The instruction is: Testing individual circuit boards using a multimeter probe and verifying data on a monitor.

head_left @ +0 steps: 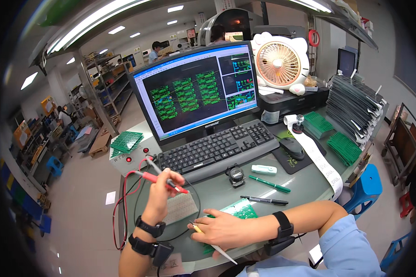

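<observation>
In the head view, the left hand [159, 194] pinches a slim red test probe [151, 177] between thumb and fingers, just above a flat pale beige rectangular panel [182, 207] lying on the grey-green desk [208, 188]. The right hand [224, 228] is palm down, its fingers closed on a thin yellow-and-white pen-shaped tool [225, 255], partly covering a green rectangular circuit board [245, 210]. Beyond that board lie a capped black marker [264, 200] and a slender green pen [269, 183]
</observation>
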### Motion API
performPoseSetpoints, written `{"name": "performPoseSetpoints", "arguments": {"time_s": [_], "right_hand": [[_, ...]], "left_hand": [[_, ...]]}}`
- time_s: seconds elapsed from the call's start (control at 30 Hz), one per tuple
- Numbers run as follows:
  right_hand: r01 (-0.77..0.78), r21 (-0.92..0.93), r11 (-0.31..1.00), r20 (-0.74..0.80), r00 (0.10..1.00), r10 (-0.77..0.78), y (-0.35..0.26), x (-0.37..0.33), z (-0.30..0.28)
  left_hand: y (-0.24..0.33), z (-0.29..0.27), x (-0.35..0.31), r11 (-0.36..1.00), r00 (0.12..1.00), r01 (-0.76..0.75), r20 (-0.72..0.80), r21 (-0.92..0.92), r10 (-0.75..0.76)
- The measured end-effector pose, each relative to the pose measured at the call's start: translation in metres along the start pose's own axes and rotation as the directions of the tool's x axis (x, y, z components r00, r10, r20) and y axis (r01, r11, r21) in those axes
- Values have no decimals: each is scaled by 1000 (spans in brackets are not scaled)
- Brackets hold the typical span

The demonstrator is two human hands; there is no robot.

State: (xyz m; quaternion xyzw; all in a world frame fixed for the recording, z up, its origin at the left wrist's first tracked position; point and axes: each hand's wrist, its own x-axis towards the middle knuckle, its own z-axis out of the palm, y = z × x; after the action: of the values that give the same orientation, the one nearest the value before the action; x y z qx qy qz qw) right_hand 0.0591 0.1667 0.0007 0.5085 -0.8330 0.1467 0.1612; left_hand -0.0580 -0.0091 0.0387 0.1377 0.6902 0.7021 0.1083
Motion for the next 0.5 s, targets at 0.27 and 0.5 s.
{"name": "performPoseSetpoints", "arguments": {"time_s": [0.27, 0.5], "right_hand": [[-170, 95, 981, 77, 984, 163, -8, 6, -73], [-253, 436, 864, -134, 931, 340, 12, -20, -81]], "left_hand": [[0, -39, -48, 954, 994, 107, 47, -279, -97], [-20, -50, -58, 943, 999, 1, 36, -333, 11]]}}
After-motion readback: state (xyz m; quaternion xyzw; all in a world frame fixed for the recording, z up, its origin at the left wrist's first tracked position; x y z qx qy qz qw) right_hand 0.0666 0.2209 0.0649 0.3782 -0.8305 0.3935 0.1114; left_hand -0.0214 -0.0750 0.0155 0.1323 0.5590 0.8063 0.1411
